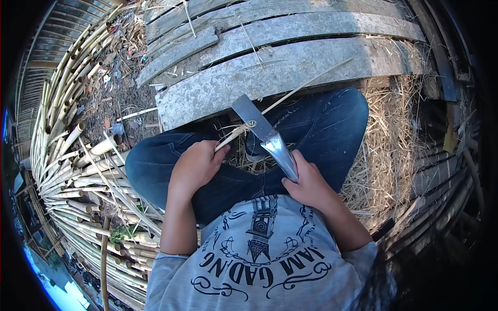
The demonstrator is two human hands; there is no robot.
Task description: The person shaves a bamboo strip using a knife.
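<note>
Left hand holds a stick; right hand grips a knife's handle. I note the blade crossing the stick between the knees, contact unconfirmed, stick's far end over the planks.

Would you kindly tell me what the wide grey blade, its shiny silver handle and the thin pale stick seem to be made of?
The wide grey blade looks like metal, probably steel, with a dull, flat face. The shiny silver handle seems metal too, polished, given its bright reflections. The thin pale stick looks like bare bamboo or wood, with fibrous curls along it; which, I cannot tell.
</note>
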